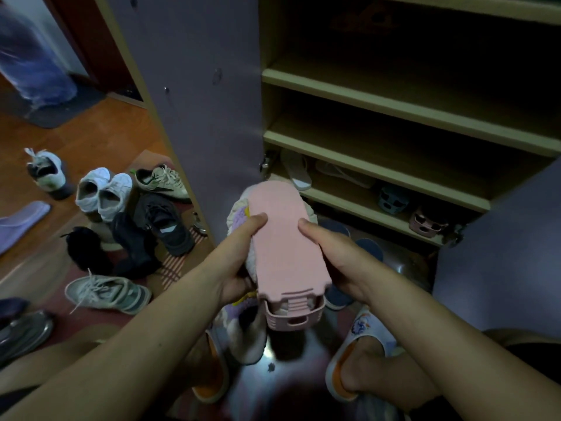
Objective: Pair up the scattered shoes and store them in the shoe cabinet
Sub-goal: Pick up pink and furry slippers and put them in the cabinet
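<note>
Both my hands grip a pink plastic shoe rack (pixel 285 247) in front of the open shoe cabinet (pixel 394 117). My left hand (pixel 239 253) holds its left side, together with a fluffy cream and purple slipper (pixel 239 217) tucked under it. On the rack's right side sits my right hand (pixel 334 253). A second fluffy slipper (pixel 246 335) hangs below the rack. Scattered shoes lie on the floor at left: a white pair (pixel 103 192), a white and green sneaker (pixel 164 180), black shoes (pixel 151 232), a grey sneaker (pixel 106 293).
The cabinet's left door (pixel 194 101) stands open between the shoe pile and the shelves. The low shelf holds a white slipper (pixel 296 171), a blue rack (pixel 393 200) and a pink rack (pixel 428 223). My feet in slippers (pixel 358 354) are below.
</note>
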`<move>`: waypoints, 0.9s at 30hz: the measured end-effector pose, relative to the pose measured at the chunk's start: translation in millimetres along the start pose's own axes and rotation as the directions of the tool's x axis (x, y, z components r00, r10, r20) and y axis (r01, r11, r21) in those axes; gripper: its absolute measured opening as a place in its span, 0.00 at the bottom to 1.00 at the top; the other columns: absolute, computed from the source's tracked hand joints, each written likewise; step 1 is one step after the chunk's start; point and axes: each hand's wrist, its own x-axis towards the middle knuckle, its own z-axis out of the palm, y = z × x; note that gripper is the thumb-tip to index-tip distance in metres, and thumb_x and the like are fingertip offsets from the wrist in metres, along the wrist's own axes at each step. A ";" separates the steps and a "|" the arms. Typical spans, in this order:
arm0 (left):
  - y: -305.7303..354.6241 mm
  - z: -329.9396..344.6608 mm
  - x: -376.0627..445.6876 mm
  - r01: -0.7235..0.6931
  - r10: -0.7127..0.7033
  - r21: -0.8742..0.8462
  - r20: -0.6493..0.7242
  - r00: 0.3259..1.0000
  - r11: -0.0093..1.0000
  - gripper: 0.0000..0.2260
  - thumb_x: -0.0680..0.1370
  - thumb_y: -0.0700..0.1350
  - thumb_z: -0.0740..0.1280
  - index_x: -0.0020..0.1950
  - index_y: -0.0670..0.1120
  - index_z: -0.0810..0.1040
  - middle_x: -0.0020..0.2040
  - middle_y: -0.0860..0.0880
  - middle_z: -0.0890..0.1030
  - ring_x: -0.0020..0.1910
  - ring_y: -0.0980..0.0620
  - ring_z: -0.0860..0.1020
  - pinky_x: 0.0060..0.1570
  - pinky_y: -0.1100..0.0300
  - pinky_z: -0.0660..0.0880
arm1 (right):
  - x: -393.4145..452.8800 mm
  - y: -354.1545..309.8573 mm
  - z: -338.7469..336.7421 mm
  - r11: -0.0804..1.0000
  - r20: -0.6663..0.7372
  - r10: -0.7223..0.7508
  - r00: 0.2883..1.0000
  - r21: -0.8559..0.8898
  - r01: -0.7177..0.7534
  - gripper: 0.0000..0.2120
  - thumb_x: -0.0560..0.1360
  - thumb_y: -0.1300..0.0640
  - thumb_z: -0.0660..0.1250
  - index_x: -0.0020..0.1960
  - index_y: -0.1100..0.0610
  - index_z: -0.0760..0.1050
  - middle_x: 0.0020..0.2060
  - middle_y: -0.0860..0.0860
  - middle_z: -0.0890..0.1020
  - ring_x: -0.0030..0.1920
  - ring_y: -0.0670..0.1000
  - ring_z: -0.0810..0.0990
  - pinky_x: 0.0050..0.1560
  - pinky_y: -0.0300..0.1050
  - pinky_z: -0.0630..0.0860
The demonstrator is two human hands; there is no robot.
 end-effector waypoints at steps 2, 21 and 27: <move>-4.3 0.7 0.2 0.025 -0.024 0.028 -0.012 1.000 0.999 0.19 0.78 0.57 0.68 0.63 0.45 0.78 0.53 0.41 0.86 0.51 0.41 0.85 0.55 0.47 0.80 | 0.5 3.4 0.3 0.997 0.013 0.076 0.997 0.028 -0.076 0.27 0.68 0.38 0.70 0.60 0.53 0.79 0.51 0.56 0.86 0.55 0.59 0.85 0.67 0.60 0.73; -53.9 -103.1 27.2 0.068 0.063 0.338 -0.363 0.929 0.939 0.24 0.74 0.50 0.73 0.68 0.47 0.75 0.51 0.41 0.85 0.47 0.39 0.85 0.52 0.42 0.82 | 55.5 59.4 5.8 0.802 -0.096 0.397 0.913 -0.448 -0.396 0.20 0.76 0.39 0.67 0.58 0.53 0.76 0.50 0.55 0.81 0.43 0.53 0.79 0.41 0.44 0.77; -45.3 -149.8 43.5 0.206 0.056 0.409 -0.544 0.837 0.889 0.42 0.55 0.69 0.73 0.63 0.46 0.79 0.56 0.42 0.83 0.52 0.39 0.82 0.58 0.41 0.79 | 178.7 80.5 17.9 0.710 -0.201 0.160 0.966 -0.657 -0.254 0.06 0.78 0.60 0.62 0.52 0.59 0.76 0.42 0.56 0.76 0.37 0.53 0.74 0.29 0.38 0.68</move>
